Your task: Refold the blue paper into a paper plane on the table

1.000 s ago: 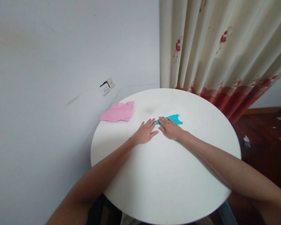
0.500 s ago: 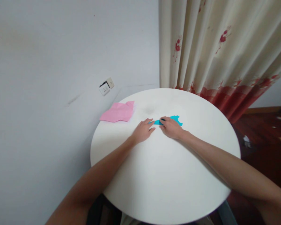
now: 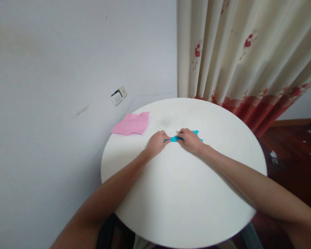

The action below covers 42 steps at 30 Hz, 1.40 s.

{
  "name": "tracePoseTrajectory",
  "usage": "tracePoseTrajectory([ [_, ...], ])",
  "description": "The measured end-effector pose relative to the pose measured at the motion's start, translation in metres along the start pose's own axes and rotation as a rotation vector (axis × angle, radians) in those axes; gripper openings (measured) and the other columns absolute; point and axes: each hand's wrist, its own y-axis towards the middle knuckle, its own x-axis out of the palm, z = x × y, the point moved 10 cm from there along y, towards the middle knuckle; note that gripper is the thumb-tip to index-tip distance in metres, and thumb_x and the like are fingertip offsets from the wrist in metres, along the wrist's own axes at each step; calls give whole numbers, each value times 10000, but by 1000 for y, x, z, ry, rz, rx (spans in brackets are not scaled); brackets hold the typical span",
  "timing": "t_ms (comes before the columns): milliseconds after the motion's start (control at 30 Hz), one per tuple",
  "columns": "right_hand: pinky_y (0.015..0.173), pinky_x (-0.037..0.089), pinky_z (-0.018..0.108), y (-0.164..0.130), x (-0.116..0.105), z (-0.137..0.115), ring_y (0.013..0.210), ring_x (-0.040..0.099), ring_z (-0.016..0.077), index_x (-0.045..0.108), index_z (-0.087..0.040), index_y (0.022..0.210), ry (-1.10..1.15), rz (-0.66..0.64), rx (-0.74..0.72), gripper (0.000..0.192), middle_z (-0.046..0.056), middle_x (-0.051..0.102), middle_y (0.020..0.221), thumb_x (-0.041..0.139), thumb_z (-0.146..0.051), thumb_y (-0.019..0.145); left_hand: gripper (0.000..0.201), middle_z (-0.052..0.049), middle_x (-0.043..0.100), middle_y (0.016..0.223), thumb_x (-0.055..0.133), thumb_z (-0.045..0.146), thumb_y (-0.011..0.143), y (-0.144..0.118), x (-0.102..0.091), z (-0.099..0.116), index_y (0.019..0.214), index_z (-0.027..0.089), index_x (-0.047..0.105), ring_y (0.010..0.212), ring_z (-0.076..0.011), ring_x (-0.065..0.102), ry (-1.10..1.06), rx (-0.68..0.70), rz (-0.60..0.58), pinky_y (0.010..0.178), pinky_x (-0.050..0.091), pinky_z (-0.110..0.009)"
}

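Left hand [image 3: 156, 143] and right hand [image 3: 190, 140] both pinch the blue paper [image 3: 176, 138], seemingly folded, between them, toward the table [image 3: 186, 207]'s far edge.

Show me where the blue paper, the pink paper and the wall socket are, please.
blue paper [image 3: 174, 139]: head view, strip between the hands.
pink paper [image 3: 131, 125]: head view, its middle.
wall socket [image 3: 116, 99]: head view, white front plate.
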Motion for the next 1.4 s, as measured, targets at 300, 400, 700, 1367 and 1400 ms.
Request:
tracePoseTrajectory([
  [300,868,456,364,-1,-4,-4,1011,590,257,742,-185,1001,-32,-15,-12,172,96,679,1047,577,-219,969,253,-68,690,1000,538,283,1002,0,-1,9,1030,242,786,972,-230,624,79,51,-27,879,481,-347],
  [400,877,452,373,0,-3,-3,1018,588,257,738,-189,1011,-28,-26,-5,179,96,681,1063,566,-223,975,253,-67,691,996,537,283,1001,0,-1,10,1022,243,786,968,-231,628,82,42,-32,871,484,-348],
  [700,866,434,328,0,-2,-4,1019,597,243,744,-187,982,-32,-27,-11,165,91,692,1042,582,-201,958,203,-56,705,966,582,256,970,1,-3,11,977,233,784,945,-222,640,48,43,-15,860,480,-331],
  [1367,790,361,323,-3,-26,-12,911,639,221,765,-191,916,-93,154,-46,181,58,740,908,594,-195,974,172,-33,713,938,595,295,994,-4,-19,24,974,221,749,907,-202,635,-24,118,223,827,472,-333],
  [1400,790,357,323,-4,-27,-14,907,640,221,765,-190,914,-94,163,-55,178,56,741,903,597,-198,974,182,-34,711,929,591,302,997,-4,-20,26,965,218,749,898,-203,632,-13,121,232,818,470,-334],
])
